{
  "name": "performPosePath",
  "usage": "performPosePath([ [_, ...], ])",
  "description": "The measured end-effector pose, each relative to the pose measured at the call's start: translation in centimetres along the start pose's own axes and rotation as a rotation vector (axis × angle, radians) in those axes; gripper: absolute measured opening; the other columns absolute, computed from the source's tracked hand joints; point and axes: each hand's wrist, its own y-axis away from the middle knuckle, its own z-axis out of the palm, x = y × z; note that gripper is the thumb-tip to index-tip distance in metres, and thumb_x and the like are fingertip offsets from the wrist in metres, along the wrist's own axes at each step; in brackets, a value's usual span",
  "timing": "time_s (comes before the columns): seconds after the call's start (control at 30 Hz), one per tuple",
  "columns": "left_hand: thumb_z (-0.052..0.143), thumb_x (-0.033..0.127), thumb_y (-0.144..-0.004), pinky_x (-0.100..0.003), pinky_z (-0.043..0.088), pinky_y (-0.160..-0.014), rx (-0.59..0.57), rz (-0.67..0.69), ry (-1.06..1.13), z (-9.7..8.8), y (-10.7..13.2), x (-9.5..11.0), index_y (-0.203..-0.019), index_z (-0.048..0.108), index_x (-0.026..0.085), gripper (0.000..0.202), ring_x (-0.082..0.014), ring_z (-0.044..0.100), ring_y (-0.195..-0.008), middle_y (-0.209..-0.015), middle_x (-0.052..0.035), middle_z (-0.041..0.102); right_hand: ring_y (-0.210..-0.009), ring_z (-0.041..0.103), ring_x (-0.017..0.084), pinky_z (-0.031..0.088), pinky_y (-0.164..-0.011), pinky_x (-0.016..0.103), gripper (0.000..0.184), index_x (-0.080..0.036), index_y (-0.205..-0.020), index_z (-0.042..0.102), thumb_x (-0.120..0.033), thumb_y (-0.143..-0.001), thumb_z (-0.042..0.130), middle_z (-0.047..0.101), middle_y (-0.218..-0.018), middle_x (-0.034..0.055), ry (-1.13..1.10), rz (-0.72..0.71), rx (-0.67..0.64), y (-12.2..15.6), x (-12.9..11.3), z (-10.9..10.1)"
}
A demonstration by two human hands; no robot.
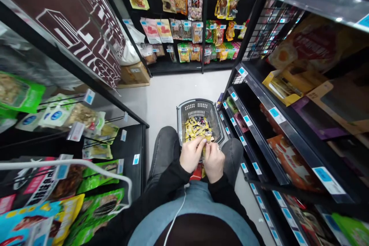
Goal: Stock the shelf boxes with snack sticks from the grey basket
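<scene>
Close together in front of my lap, my left hand and my right hand are both closed, thumbs and forefingers pinched. A small yellow packet is between them, mostly hidden by the fingers. A ring shows on the right hand. Just beyond, a grey plastic shopping basket stands on the floor between my knees. Many small yellow packets, some with dark parts, lie loose inside it. Below my hands is something red, partly covered.
Shelves with price tags and boxes rise close on my right. Bagged snacks hang on the left rack, near a white curved rod. Ahead, a black rack holds hanging packets. A cardboard box sits on the pale floor.
</scene>
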Motion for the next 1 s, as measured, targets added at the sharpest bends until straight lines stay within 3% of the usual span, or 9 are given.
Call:
performPosePath([
  [0.07, 0.042, 0.034, -0.087, -0.020, 0.044, -0.057, 0.016, -0.031, -0.077, -0.1, -0.2, 0.0, -0.073, 0.064, 0.014, 0.033, -0.0100, 0.056, -0.052, -0.059, -0.0012, 0.062, -0.068, 0.058, 0.018, 0.046, -0.065, 0.029, 0.025, -0.016, -0.078, 0.053, -0.023, -0.091, 0.033, 0.058, -0.071, 0.0083, 0.019, -0.085, -0.045, 0.2, -0.1, -0.2],
  [0.17, 0.042, 0.032, -0.087, -0.018, 0.042, -0.056, 0.039, -0.025, -0.120, -0.1, -0.7, 0.1, -0.073, 0.063, 0.014, 0.031, -0.0087, 0.054, -0.051, -0.057, 0.0002, 0.060, -0.082, 0.057, 0.021, 0.047, -0.075, 0.034, 0.018, -0.014, -0.087, 0.053, -0.015, -0.086, 0.036, 0.058, -0.081, 0.0109, 0.024, -0.137, -0.103, 0.3, -0.3, -0.9],
  [0.3, 0.042, 0.030, -0.087, -0.017, 0.042, -0.058, 0.065, -0.006, -0.096, -0.1, -1.0, 0.2, -0.079, 0.064, 0.014, 0.028, -0.0091, 0.057, -0.057, -0.066, -0.0012, 0.064, -0.086, 0.058, 0.022, 0.050, -0.074, 0.034, 0.023, -0.012, -0.097, 0.049, -0.011, -0.076, 0.040, 0.059, -0.094, 0.0134, -0.026, -0.069, -0.158, 0.5, -0.2, -0.9],
  [0.43, 0.042, 0.031, -0.087, -0.017, 0.043, -0.059, 0.096, -0.006, -0.053, -0.1, -1.0, 0.2, -0.081, 0.064, 0.014, 0.028, -0.0092, 0.059, -0.059, -0.069, -0.0018, 0.066, -0.077, 0.061, 0.021, 0.051, -0.070, 0.034, 0.029, -0.010, -0.101, 0.047, -0.011, -0.072, 0.041, 0.061, -0.086, 0.0118, -0.060, 0.002, -0.148, 1.2, 0.6, 0.3],
  [0.53, 0.043, 0.031, -0.087, -0.017, 0.043, -0.058, 0.136, -0.018, -0.024, -0.1, -0.9, -0.1, -0.082, 0.064, 0.013, 0.028, -0.0091, 0.059, -0.058, -0.069, -0.0020, 0.066, -0.086, 0.060, 0.022, 0.051, -0.075, 0.034, 0.034, -0.010, -0.104, 0.046, -0.011, -0.070, 0.043, 0.061, -0.091, 0.0135, -0.095, 0.039, -0.101, 1.4, 1.2, 1.1],
  [0.63, 0.044, 0.033, -0.086, -0.018, 0.044, -0.056, 0.188, -0.042, 0.023, -0.1, -0.8, -0.5, -0.081, 0.065, 0.014, 0.029, -0.0097, 0.058, -0.057, -0.068, -0.0021, 0.066, -0.093, 0.057, 0.023, 0.050, -0.080, 0.035, 0.040, -0.008, -0.108, 0.047, -0.010, -0.069, 0.043, 0.061, -0.095, 0.0142, -0.080, 0.031, -0.144, 1.4, 1.7, 1.5],
  [0.8, 0.047, 0.039, -0.083, -0.020, 0.049, -0.054, 0.270, -0.185, 0.268, 0.2, -0.6, -1.8, -0.082, 0.064, 0.014, 0.030, -0.0115, 0.060, -0.057, -0.070, -0.0021, 0.065, -0.097, 0.054, 0.024, 0.047, -0.085, 0.037, 0.038, -0.007, -0.107, 0.051, -0.006, -0.071, 0.040, 0.059, -0.097, 0.0152, 0.031, -0.071, -0.210, 1.2, 2.5, 1.6],
  [1.0, 0.056, 0.045, -0.073, -0.023, 0.053, -0.048, 0.373, -0.388, 0.545, 0.3, -0.6, -3.0, -0.081, 0.064, 0.012, 0.034, -0.0127, 0.060, -0.054, -0.069, -0.0015, 0.063, -0.091, 0.055, 0.023, 0.050, -0.079, 0.036, 0.031, -0.009, -0.105, 0.054, -0.004, -0.079, 0.038, 0.058, -0.097, 0.0150, 0.145, -0.179, -0.329, 1.1, 2.5, 1.5],
])
